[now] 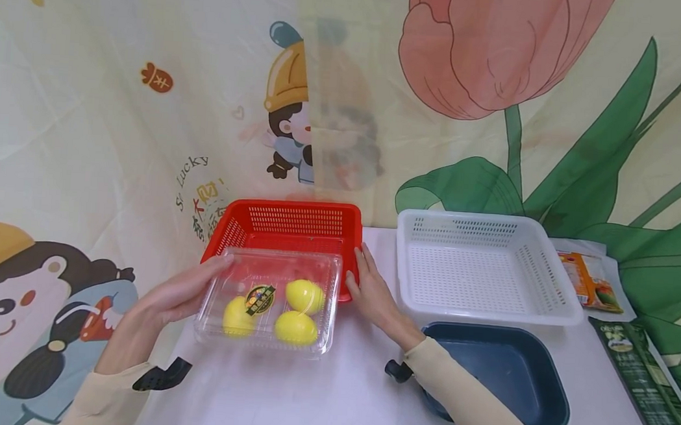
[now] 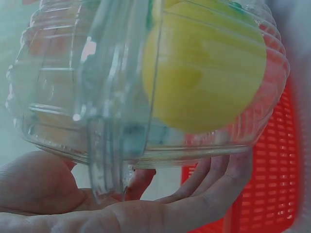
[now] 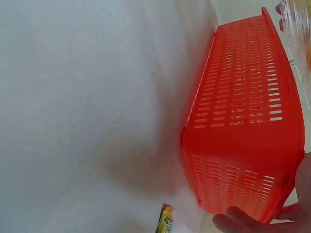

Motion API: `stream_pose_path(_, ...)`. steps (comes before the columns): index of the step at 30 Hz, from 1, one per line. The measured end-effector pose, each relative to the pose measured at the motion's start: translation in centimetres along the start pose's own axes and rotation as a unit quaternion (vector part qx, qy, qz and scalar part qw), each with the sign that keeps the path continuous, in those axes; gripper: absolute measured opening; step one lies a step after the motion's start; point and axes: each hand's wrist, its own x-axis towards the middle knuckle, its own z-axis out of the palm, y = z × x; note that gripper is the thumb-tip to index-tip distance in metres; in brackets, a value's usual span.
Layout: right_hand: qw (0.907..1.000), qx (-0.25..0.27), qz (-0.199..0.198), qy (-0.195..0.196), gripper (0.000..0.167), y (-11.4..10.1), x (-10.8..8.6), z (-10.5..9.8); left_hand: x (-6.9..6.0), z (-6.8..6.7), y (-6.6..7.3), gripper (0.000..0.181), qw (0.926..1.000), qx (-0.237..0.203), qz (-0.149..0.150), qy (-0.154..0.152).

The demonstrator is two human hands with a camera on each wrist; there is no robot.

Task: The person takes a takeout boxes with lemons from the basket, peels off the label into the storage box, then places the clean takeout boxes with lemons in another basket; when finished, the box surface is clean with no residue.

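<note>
Lower centre-left, clear plastic box (image 1: 281, 264) was held by left grip (image 1: 186, 291), three oval yellow fruits (image 1: 305, 297) not yet unpacked; red perforated plastic basket (image 1: 299, 220) was pinched by right grip (image 1: 374, 297).

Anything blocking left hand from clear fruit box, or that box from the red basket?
Nothing visible: the left hand holds the clear fruit box, which overlaps the red basket in the head view; the right hand touches the basket's right side.

A makeshift indoor booth, judging by the printed curtains (image 1: 345, 141) hung close behind a white tabletop (image 1: 358, 395)
</note>
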Motion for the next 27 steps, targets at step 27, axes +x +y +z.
stream_pose_path(27, 0.9999, 0.004, -0.010, 0.003, 0.068, 0.1, 0.1, -0.3, -3.1, 2.7, -5.8, 0.072, 0.9956, 0.027, -0.051, 0.074)
